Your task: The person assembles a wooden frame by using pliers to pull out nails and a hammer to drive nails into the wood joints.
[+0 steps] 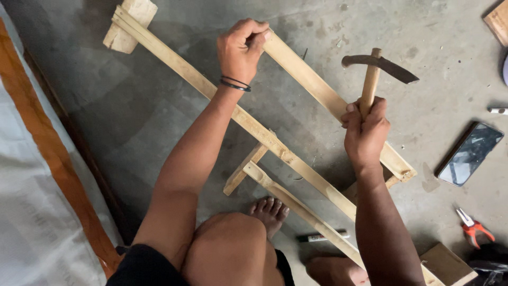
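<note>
A white sheet with an orange band (50, 153) lies along my left; its faint print is too blurred to make out. A dark phone (470, 153) lies face up on the concrete floor (159, 106) to my right, with orange-handled pliers (472, 226) below it and a marker (320, 237) near my bare foot (270, 212). My left hand (241, 50) is clenched around the upper end of one slat of the wooden frame (254, 127), which lies slantwise on the floor before me. My right hand (365, 130) is closed tight on the wooden handle of a hammer (378, 63), head raised above the far slat. Bare floor lies open beyond the frame
</note>
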